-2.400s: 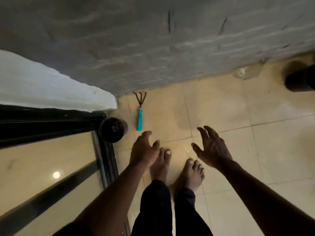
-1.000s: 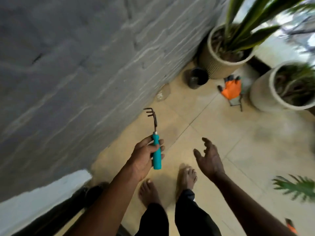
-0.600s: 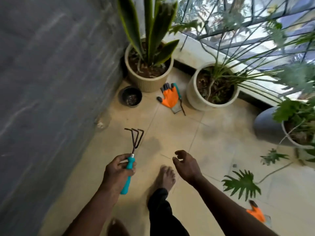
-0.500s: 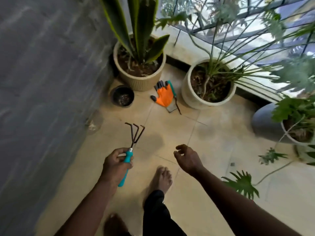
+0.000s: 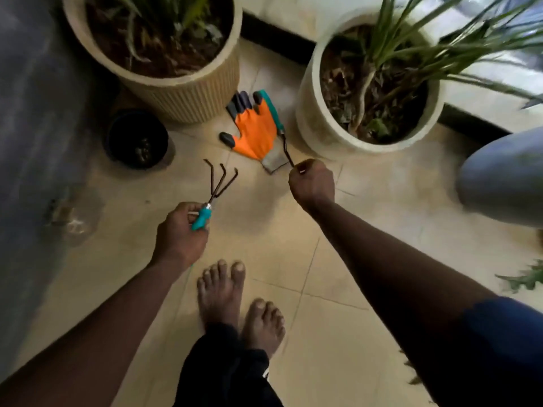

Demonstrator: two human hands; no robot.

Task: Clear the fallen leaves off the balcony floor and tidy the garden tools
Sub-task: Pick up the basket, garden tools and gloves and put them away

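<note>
We see the left hand [image 5: 179,236] wrapped round a hand rake [image 5: 202,217] by its teal handle, above the floor tiles. The right hand [image 5: 311,183], fingers curled, meets the metal end of a second tool [image 5: 272,111] lying by an orange glove [image 5: 255,130]; whether it grips, we cannot tell. Tool-gathering seems underway: next, a sure hold and lift.

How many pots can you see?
4: ribbed beige pot top left, white pot top right, small black pot left, blue-grey pot far right. More may be offscreen.
</note>
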